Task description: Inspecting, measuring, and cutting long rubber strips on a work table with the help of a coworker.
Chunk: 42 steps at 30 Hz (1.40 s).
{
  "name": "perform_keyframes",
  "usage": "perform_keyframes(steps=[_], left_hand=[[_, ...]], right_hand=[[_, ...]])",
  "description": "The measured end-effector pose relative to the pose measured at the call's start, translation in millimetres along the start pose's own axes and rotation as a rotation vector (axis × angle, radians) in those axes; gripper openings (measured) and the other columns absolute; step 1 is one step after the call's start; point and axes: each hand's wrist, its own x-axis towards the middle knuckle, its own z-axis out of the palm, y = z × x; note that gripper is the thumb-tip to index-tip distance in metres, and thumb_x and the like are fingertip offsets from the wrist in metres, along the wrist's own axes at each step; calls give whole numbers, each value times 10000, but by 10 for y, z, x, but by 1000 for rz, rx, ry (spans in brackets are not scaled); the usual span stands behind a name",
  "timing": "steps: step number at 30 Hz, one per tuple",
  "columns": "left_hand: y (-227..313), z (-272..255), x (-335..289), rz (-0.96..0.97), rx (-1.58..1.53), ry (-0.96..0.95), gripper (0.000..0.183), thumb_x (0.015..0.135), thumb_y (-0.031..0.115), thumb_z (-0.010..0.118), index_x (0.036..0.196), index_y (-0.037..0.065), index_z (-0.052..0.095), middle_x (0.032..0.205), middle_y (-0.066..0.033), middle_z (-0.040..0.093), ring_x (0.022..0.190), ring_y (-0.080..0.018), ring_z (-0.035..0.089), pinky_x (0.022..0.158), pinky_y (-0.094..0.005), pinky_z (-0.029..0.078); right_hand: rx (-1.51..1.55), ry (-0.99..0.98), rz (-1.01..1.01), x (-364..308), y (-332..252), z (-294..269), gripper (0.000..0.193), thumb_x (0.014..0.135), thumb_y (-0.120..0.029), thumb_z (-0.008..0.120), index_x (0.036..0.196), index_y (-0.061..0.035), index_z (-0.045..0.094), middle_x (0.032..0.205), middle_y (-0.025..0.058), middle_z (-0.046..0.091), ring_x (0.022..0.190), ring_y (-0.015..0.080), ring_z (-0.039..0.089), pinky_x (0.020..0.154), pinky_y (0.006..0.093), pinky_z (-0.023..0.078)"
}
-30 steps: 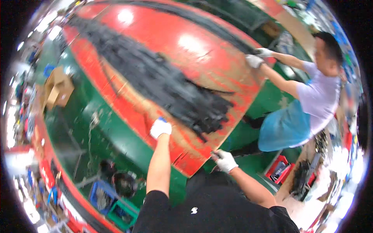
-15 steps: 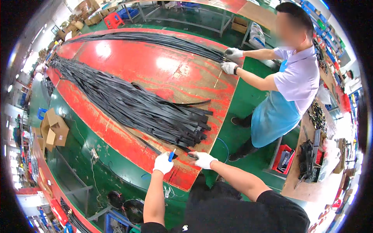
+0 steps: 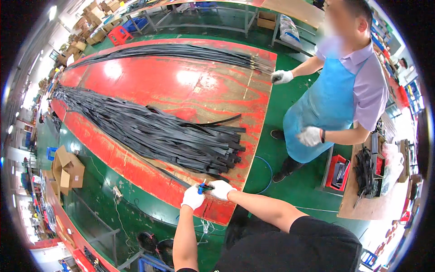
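My left hand (image 3: 193,198), in a white glove, is closed around a small blue tool (image 3: 200,187) whose exact kind is too small to make out. A single black strap (image 3: 168,174) runs along the table's near edge up to this hand. Beside it, my gloved right hand (image 3: 221,190) has its fingers drawn together at the tool; what they pinch is dark and mostly hidden. Just beyond both hands lies a thick bundle of flat black straps (image 3: 154,131), its loose ends fanned toward the right.
The long worn red table (image 3: 149,81) also carries a thinner bundle of black strips (image 3: 172,50) with metallic-looking tips along its far side. A co-worker in a blue apron (image 3: 324,109) stands at its right end. An open cardboard box (image 3: 70,170) sits on the left.
My right hand has moved left to meet my left hand at the blue tool. The co-worker has let go of the far bundle and lowered one hand to the apron.
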Motion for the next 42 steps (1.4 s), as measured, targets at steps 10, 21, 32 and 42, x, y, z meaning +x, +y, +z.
perform_keyframes(steps=[10,21,32,42], left_hand=[[5,526,-112,-138,-477,416,258,945,289,760,976,46,676,836,-128,703,762,-293,684,745,-398,541],[27,669,39,-311,-760,458,180,955,171,704,931,10,628,770,-57,616,695,-173,549,645,-369,464],[131,539,35,-390,-1112,368,64,911,43,652,973,42,667,785,-28,645,634,-143,581,592,-311,470],[2,557,-11,-370,-1261,287,96,923,82,713,984,24,667,902,-67,709,762,-192,671,705,-345,523]], right_hand=[[-55,-87,132,82,-129,-317,403,916,-379,680,1132,-47,753,1120,237,734,1077,421,692,923,461,549],[-172,100,-41,73,-17,-44,329,923,-334,673,1134,-93,746,1059,210,734,1035,415,690,899,483,549],[101,-99,131,64,-32,-239,440,954,-356,677,1258,-41,720,996,182,757,929,284,714,830,411,533],[117,-314,139,178,19,-342,312,921,-311,710,1060,-38,769,961,135,756,929,260,690,848,421,519]])
